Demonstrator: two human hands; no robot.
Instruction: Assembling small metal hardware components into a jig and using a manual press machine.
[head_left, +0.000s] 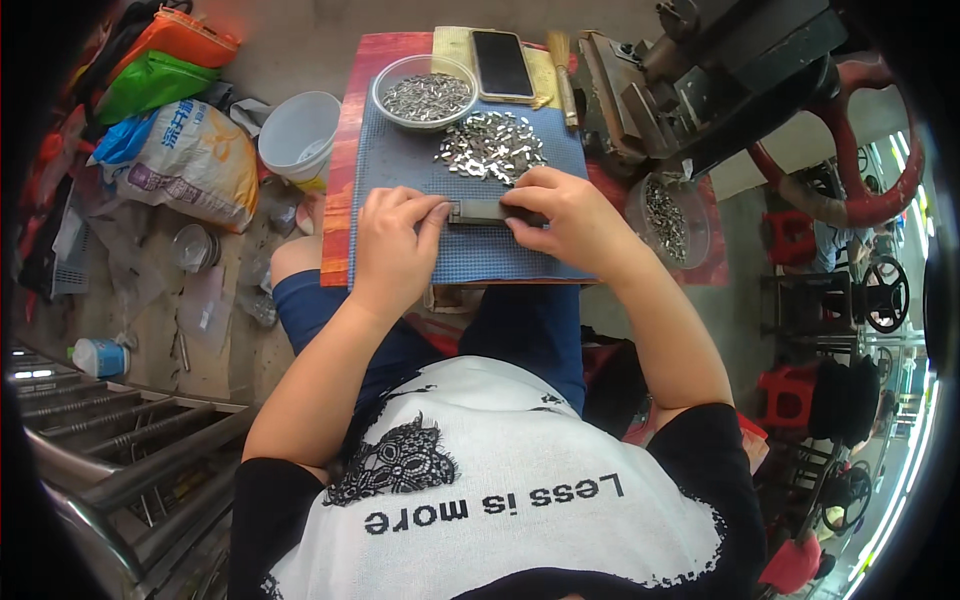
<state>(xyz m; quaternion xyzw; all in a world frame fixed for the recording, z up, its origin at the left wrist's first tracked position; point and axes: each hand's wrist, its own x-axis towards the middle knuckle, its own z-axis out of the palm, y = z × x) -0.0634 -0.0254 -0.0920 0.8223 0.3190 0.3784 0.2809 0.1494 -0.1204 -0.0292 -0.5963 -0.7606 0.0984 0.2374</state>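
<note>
1. The dark bar (482,213) is between the hands, over the blue mat (480,258), near the front edge of the tabletop (338,240).
2. The right hand (575,218) pinches its right end; the left hand (390,235) has thumb and forefinger at its left end, pinch unclear.
3. The step looks like fine work there; the next move calls for a steady right grip.
4. Loose metal pieces (490,147) crowd just beyond; bare mat shows in front.
</note>
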